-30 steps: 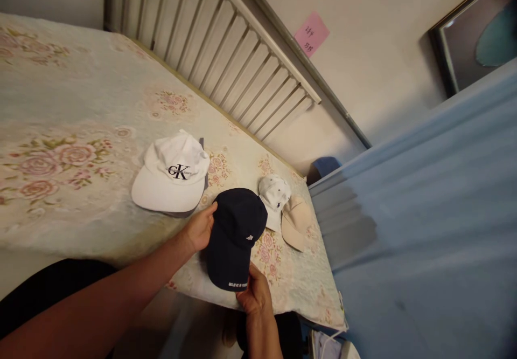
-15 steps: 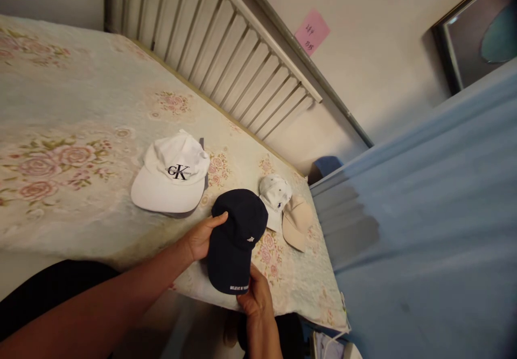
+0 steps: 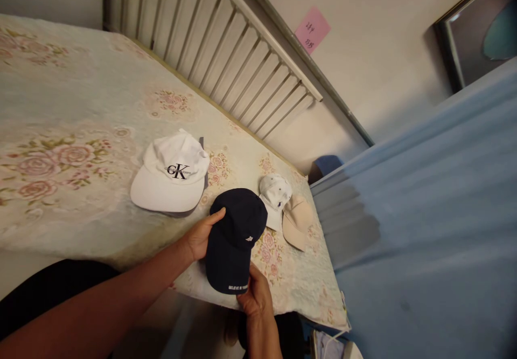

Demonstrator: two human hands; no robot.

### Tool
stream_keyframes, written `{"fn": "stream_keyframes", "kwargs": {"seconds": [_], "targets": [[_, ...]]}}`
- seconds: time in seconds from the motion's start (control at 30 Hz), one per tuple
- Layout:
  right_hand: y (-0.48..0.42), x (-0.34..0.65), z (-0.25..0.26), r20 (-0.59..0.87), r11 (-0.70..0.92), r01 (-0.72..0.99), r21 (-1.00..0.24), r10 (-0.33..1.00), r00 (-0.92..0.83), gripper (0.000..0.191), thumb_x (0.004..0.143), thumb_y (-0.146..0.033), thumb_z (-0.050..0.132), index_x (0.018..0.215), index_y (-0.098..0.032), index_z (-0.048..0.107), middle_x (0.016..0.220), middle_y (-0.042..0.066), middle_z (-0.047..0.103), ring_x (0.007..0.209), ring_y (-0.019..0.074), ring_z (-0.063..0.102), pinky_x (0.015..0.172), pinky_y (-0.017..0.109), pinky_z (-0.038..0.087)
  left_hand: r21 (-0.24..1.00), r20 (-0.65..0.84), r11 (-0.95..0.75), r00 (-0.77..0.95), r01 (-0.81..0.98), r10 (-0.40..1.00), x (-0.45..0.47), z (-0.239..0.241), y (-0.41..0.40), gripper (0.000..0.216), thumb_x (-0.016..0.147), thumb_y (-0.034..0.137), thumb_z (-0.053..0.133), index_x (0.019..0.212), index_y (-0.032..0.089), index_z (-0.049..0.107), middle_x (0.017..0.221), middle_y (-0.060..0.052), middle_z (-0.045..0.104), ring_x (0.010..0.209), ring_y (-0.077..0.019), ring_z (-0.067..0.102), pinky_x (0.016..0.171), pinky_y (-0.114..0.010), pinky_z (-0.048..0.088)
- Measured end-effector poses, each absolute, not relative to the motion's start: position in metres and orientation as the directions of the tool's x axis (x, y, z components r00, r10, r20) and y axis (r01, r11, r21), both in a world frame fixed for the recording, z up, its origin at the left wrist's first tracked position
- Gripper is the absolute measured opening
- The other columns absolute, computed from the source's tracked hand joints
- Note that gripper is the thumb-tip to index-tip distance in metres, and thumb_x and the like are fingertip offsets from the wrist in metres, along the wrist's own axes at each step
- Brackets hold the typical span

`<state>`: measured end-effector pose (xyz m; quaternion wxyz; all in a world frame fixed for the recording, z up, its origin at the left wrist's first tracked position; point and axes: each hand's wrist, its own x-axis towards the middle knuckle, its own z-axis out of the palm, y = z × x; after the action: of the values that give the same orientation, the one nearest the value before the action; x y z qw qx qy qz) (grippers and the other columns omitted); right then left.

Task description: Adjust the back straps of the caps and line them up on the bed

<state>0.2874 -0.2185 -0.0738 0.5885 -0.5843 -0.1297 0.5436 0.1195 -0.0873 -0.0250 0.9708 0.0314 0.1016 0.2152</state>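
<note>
A dark navy baseball cap point(image 3: 232, 240) is held between my two hands above the near edge of the flowered cloth. My left hand point(image 3: 201, 236) is closed on the cap's left side, its thumb lying over the crown and the other fingers hidden beneath. At the lower right, my right hand point(image 3: 255, 293) grips the brim near its pale lettering, with the fingers partly hidden. Left of the navy cap lies a white cap point(image 3: 172, 178) with black letters. Beyond it, to the right, sit a small-patterned white cap point(image 3: 275, 192) and a beige cap point(image 3: 298, 221), touching or overlapping.
The flowered cloth point(image 3: 81, 100) covers a wide flat surface. A pale slatted rail point(image 3: 242, 57) runs along its far side against the wall, below a pink note point(image 3: 313, 29). A blue curtain point(image 3: 424, 229) hangs at the right. A dark blue object point(image 3: 326, 166) sits at the far corner.
The navy cap has shifted very slightly to the left in my hands. Both hands keep their hold, and the other caps lie where they were.
</note>
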Motion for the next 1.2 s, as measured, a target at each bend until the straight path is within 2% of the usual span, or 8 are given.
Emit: {"fn": "stream_keyframes", "kwargs": {"seconds": [0.37, 0.53, 0.73, 1.2], "targets": [[-0.2191, 0.2875, -0.0741, -0.490, -0.284, -0.487, -0.826, 0.788, 0.372, 0.016, 0.071, -0.031, 0.064, 0.078, -0.017, 0.070, 0.083, 0.007, 0.075, 0.082, 0.0235, 0.070, 0.074, 0.032, 0.055, 0.083, -0.157, 0.906, 0.893, -0.414, 0.422, 0.1195, -0.0240, -0.0871, 0.070, 0.089, 0.047, 0.052, 0.143, 0.004, 0.039, 0.104, -0.018, 0.074, 0.101, -0.0328, 0.068, 0.102, -0.047, 0.041], [-0.2196, 0.2888, -0.0765, -0.495, -0.275, -0.517, -0.811, 0.794, 0.354, 0.017, 0.071, -0.031, 0.065, 0.079, -0.017, 0.071, 0.083, 0.006, 0.075, 0.081, 0.0228, 0.069, 0.074, 0.032, 0.055, 0.091, -0.155, 0.909, 0.896, -0.407, 0.417, 0.1188, -0.0229, -0.0872, 0.070, 0.089, 0.046, 0.052, 0.143, 0.003, 0.039, 0.100, -0.018, 0.075, 0.098, -0.0322, 0.070, 0.101, -0.047, 0.042], [-0.2199, 0.2884, -0.0761, -0.475, -0.293, -0.453, -0.842, 0.801, 0.365, 0.018, 0.073, -0.033, 0.063, 0.079, -0.017, 0.070, 0.084, 0.007, 0.075, 0.083, 0.0233, 0.069, 0.071, 0.032, 0.055, 0.091, -0.148, 0.904, 0.892, -0.419, 0.428, 0.1193, -0.0231, -0.0869, 0.070, 0.089, 0.046, 0.052, 0.143, 0.003, 0.039, 0.102, -0.019, 0.074, 0.097, -0.0324, 0.070, 0.101, -0.047, 0.042], [-0.2193, 0.2863, -0.0717, -0.504, -0.272, -0.520, -0.810, 0.777, 0.378, 0.014, 0.071, -0.029, 0.066, 0.076, -0.017, 0.070, 0.081, 0.006, 0.075, 0.080, 0.0229, 0.070, 0.072, 0.032, 0.055, 0.108, -0.137, 0.906, 0.897, -0.408, 0.421, 0.1190, -0.0272, -0.0864, 0.067, 0.089, 0.045, 0.053, 0.141, 0.005, 0.041, 0.103, -0.019, 0.074, 0.102, -0.0334, 0.068, 0.103, -0.048, 0.040]]}}
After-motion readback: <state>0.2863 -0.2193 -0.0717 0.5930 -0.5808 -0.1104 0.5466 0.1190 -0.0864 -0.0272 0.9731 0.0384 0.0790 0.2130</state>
